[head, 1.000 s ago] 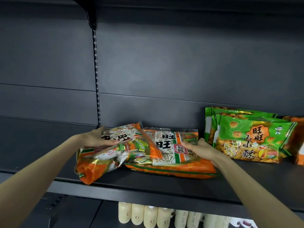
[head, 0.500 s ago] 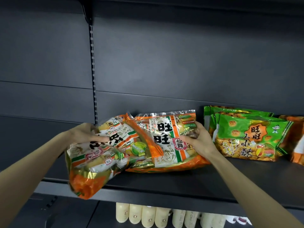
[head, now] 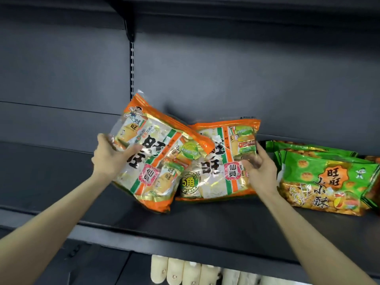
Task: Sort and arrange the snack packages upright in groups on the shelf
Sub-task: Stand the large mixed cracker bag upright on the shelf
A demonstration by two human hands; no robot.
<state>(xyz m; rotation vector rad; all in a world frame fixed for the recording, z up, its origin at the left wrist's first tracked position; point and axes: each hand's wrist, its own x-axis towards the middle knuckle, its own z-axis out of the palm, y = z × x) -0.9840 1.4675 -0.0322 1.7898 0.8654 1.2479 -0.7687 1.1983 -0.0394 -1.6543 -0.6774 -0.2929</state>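
Observation:
Two orange rice-cracker bags stand on the dark shelf. My left hand grips the left orange bag by its left edge, thumb across the front; the bag is tilted with its top leaning left. My right hand holds the right orange bag at its right edge; this bag stands nearly upright against the back panel, partly behind the left one. To the right, green snack bags lean upright in a group.
An orange bag peeks out behind the green group at the far right edge. A slotted upright and bracket run up the back panel. Pale bottles stand on the lower shelf.
Both orange bags have been raised from lying nearly flat to standing. The left bag swung up off the shelf's front edge; the right bag now leans on the back panel.

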